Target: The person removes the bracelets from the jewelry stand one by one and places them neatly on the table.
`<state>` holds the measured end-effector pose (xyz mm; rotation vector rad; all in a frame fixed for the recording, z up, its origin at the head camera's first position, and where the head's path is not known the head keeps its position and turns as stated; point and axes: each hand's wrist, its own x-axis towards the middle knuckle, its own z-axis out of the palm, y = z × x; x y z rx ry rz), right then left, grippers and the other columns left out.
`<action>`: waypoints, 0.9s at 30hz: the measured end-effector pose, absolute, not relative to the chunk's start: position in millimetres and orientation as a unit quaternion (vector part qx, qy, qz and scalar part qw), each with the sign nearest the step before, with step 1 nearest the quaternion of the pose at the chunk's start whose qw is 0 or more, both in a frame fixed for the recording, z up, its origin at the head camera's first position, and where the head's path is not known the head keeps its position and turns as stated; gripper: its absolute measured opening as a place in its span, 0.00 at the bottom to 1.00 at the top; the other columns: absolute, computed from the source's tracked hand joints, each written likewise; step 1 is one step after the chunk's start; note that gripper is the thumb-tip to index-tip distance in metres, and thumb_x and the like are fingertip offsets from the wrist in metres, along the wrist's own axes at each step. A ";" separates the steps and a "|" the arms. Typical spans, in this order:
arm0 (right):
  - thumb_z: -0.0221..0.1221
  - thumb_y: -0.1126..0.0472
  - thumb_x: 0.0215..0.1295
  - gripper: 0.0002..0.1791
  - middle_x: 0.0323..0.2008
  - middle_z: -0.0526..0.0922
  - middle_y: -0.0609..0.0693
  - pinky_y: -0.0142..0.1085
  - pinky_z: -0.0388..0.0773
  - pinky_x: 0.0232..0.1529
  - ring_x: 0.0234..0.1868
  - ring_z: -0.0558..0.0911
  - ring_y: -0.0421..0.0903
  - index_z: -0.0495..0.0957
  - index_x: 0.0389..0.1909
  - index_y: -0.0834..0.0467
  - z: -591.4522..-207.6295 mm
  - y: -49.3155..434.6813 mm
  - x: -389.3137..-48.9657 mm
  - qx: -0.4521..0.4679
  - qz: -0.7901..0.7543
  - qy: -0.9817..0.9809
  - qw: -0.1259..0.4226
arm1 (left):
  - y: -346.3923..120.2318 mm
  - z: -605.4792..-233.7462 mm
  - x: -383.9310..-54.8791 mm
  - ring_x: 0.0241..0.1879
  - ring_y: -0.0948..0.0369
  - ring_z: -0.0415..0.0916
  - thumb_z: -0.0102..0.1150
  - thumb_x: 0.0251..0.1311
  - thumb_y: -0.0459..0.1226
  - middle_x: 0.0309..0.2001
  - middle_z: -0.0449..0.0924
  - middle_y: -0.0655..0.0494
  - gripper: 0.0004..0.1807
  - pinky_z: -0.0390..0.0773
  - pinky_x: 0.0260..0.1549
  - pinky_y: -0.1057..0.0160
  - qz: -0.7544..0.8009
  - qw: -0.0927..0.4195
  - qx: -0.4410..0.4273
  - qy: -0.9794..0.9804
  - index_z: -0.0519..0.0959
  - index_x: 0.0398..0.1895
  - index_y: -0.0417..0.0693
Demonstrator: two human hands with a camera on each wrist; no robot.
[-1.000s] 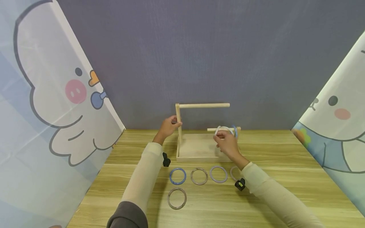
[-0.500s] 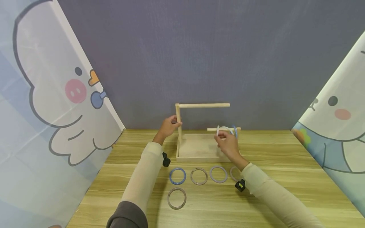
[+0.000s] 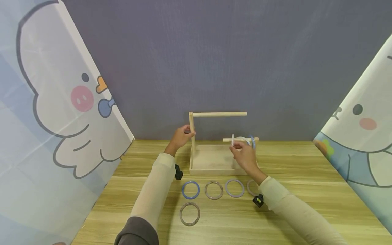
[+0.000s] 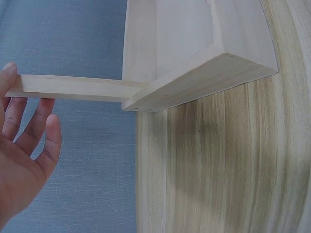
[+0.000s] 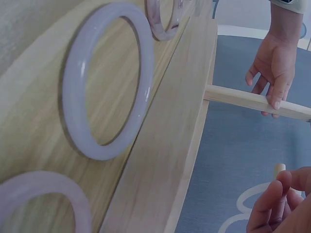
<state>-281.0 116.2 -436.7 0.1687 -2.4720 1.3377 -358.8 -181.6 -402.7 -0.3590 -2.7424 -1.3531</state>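
My left hand (image 3: 181,136) grips the tall upright post (image 4: 73,87) of a wooden bracelet stand (image 3: 220,172), thumb on one side and fingertips on the other. With thumb and fingertips, my right hand (image 3: 244,154) pinches the lower edge of a white bangle (image 3: 232,138), seen edge-on across the stand's short lower peg (image 3: 225,140), near its free end. Farther along that peg hang another pale bangle (image 3: 245,139) and a blue bangle (image 3: 253,142). The right fingers hide the held bangle's lower part. In the right wrist view, the peg tip (image 5: 279,168) shows beside my fingertips.
On the table before the stand lie a blue bangle (image 3: 191,198), a brownish bangle (image 3: 213,198), a lavender bangle (image 5: 73,97) and a pinkish bangle (image 5: 43,179), partly behind my right wrist. Another brownish bangle (image 3: 190,225) lies nearer. The upper bar (image 3: 220,114) carries nothing. A grey wall stands behind.
The white bangle in my right hand has turned from tilted to edge-on and shifted slightly left toward the peg's free end. My left hand stays on the post.
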 end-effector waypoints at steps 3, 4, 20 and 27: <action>0.66 0.60 0.67 0.11 0.39 0.90 0.60 0.28 0.74 0.19 0.19 0.80 0.36 0.85 0.46 0.62 -433.6 116.2 -281.7 0.066 0.468 -0.864 0.175 | -181.5 -402.5 -359.2 0.62 0.46 0.77 0.58 0.73 0.45 0.62 0.79 0.45 0.19 0.79 0.58 0.44 -0.439 0.033 -0.119 -0.890 0.76 0.63 0.49; 0.65 0.61 0.67 0.11 0.39 0.90 0.60 0.28 0.75 0.19 0.18 0.80 0.36 0.85 0.46 0.62 -432.5 116.4 -281.9 0.068 0.470 -0.862 0.178 | -181.6 -402.5 -359.3 0.62 0.46 0.77 0.58 0.73 0.45 0.62 0.79 0.44 0.19 0.79 0.58 0.44 -0.439 0.033 -0.119 -0.890 0.76 0.63 0.49; 0.66 0.62 0.66 0.11 0.38 0.89 0.60 0.28 0.76 0.19 0.17 0.79 0.36 0.86 0.47 0.62 -428.8 115.0 -279.5 0.073 0.498 -0.845 0.182 | -181.4 -404.1 -357.2 0.62 0.46 0.77 0.59 0.73 0.45 0.62 0.79 0.45 0.20 0.79 0.58 0.43 -0.435 0.037 -0.117 -0.892 0.77 0.64 0.50; 0.66 0.61 0.67 0.13 0.39 0.89 0.61 0.29 0.76 0.18 0.18 0.80 0.36 0.86 0.48 0.62 -428.0 113.1 -277.8 0.077 0.496 -0.849 0.166 | -181.5 -403.5 -358.2 0.63 0.45 0.76 0.58 0.73 0.46 0.62 0.79 0.45 0.20 0.79 0.59 0.43 -0.438 0.034 -0.118 -0.891 0.76 0.63 0.49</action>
